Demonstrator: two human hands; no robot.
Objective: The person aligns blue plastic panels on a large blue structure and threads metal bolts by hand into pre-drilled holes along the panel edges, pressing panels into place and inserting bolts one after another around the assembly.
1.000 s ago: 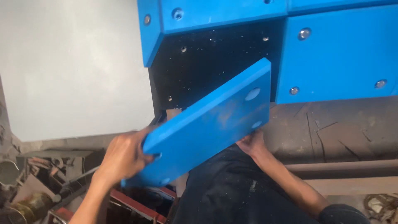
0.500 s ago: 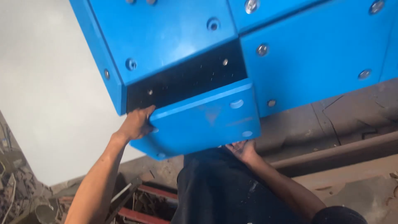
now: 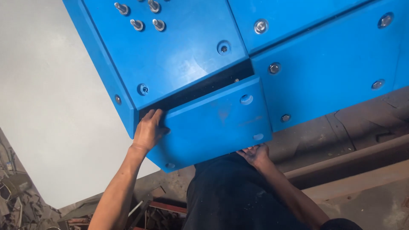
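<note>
A thick blue rectangular panel (image 3: 215, 123) with round bolt holes lies almost flat against a black opening (image 3: 200, 89) in a large blue structure (image 3: 179, 51). A narrow dark gap shows along its upper edge. My left hand (image 3: 149, 130) grips the panel's upper left corner, fingers curled over the edge. From below, my right hand (image 3: 255, 154) presses up under the lower right edge, palm up. Neighbouring blue panels (image 3: 332, 68) are fastened with bolts.
Several threaded studs (image 3: 138, 17) stick out of the blue structure at the top. A pale grey wall (image 3: 47, 119) fills the left. Scrap metal (image 3: 17, 200) lies at the lower left. A rusty brown beam (image 3: 353, 157) runs along the right, behind my dark clothing (image 3: 230, 196).
The panel has gone from tilted and held away from the structure to nearly seated in the black opening. Both hands moved up with it and the opening is now mostly covered.
</note>
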